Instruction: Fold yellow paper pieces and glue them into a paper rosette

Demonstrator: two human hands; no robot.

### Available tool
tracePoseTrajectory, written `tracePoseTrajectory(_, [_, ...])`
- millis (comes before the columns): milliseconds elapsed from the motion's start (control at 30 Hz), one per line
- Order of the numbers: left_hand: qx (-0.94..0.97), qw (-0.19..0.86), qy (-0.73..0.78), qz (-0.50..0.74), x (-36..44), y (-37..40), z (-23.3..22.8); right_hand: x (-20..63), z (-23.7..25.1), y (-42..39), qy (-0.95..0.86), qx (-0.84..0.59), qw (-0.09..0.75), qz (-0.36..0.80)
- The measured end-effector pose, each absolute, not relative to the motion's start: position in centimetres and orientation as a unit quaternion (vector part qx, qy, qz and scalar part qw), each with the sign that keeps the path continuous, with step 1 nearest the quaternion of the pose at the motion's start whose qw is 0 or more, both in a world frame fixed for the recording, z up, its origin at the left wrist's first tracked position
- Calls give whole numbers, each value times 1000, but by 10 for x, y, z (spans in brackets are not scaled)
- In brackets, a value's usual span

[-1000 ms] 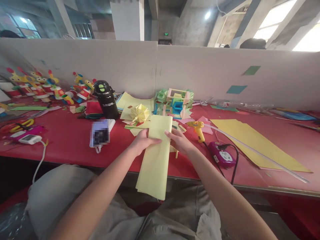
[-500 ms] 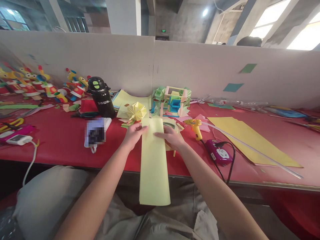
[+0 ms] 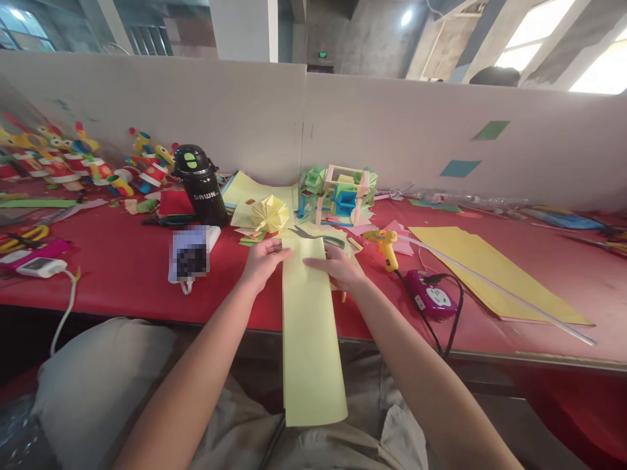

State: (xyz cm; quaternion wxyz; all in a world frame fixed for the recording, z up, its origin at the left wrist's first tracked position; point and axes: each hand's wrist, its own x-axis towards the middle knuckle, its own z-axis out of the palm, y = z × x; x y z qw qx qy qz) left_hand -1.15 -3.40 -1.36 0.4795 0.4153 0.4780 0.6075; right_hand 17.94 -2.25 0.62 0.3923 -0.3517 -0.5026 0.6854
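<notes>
A long folded sheet of pale yellow paper (image 3: pixel 312 333) hangs over the front edge of the table toward my lap. My left hand (image 3: pixel 264 264) grips its far left edge between thumb and fingers. On the opposite edge, my right hand (image 3: pixel 337 264) pinches the same paper, thumb on top and fingers underneath. Just beyond the paper lie scissors (image 3: pixel 334 242), partly covered. A folded yellow paper rosette (image 3: pixel 271 214) sits behind my left hand. Farther back stands a small frame of sticks (image 3: pixel 344 196) with blue and green folded paper in it.
A yellow glue gun (image 3: pixel 385 247) and a purple power socket (image 3: pixel 431 294) with cords lie to the right, near yellow sheets (image 3: pixel 494 271). At left are a black bottle (image 3: pixel 200 186), a blurred phone-like device (image 3: pixel 190 254) and several colourful toy figures (image 3: pixel 100 171). A white partition (image 3: pixel 235 111) stands behind.
The paper's far edge has come nearer to me, uncovering more of the scissors. Its near end hangs lower and curls. Both hands keep hold, and the view has shifted slightly.
</notes>
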Motion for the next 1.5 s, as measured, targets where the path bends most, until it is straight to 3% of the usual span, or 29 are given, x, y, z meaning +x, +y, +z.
tracePoseTrajectory(1500, [388,485,472,626,-6,-40,-9,180,10,-22,-490,-337,409,693])
